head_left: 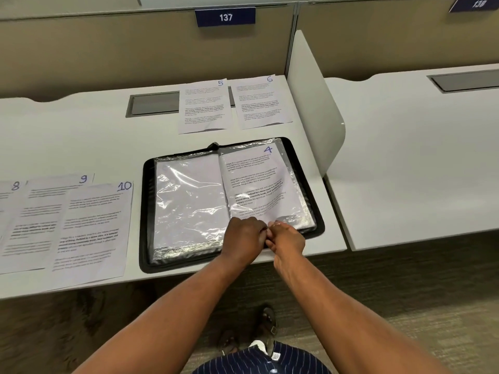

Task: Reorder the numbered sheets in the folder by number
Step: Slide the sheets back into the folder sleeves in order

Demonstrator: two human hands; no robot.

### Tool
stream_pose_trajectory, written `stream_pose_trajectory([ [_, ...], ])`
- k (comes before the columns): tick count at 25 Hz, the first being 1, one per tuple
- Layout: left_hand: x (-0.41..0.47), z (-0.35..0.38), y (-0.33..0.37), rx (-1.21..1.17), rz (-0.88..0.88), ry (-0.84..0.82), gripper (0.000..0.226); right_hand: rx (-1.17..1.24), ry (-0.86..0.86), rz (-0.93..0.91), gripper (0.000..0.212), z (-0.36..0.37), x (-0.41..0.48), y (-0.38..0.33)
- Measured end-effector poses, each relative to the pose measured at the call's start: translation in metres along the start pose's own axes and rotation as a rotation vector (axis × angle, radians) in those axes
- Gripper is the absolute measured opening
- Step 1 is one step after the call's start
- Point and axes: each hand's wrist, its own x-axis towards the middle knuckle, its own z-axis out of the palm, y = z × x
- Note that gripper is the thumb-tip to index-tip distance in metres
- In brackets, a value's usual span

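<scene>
**Both hands at the lower edge of sheet 4**

The folder [147,211] lies open on the desk [81,136], near its front edge. Sheet 4 [256,184] sits in the right-hand plastic sleeve [305,209]; the left-hand sleeve [189,201] holds a page showing a blank face. The left hand [243,236] and right hand [287,238] meet at sheet 4's lower edge, fingers curled and pinching it there. Sheet 5 [205,106] and sheet 6 [263,102] lie side by side behind the folder. Sheet 8 [8,211], sheet 9 [43,211] and sheet 10 [94,225] overlap to its left.
</scene>
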Motion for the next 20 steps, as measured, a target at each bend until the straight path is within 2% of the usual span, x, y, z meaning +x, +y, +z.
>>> stream_pose_trajectory([
  [7, -0.006, 0.0, -0.002, -0.027, -0.028, 0.035, 0.009, -0.104, 0.0, -0.02, 0.009, 0.014, 0.007, -0.016],
  [11, -0.008, 0.0, -0.007, -0.081, -0.089, 0.051, 0.013, -0.068, 0.0, -0.046, 0.017, -0.002, 0.002, -0.012],
  [15, -0.01, -0.001, -0.007, -0.105, -0.133, 0.06, 0.014, -0.014, 0.272, -0.199, 0.021, -0.02, -0.001, -0.005],
  [18, -0.014, -0.003, -0.005, -0.113, -0.148, 0.048, 0.015, -0.08, 0.234, -0.279, 0.03, -0.021, -0.004, -0.014],
  [20, -0.017, -0.006, -0.003, -0.106, -0.155, 0.034, 0.017, -0.192, 0.194, -0.343, 0.017, -0.019, -0.007, -0.017],
])
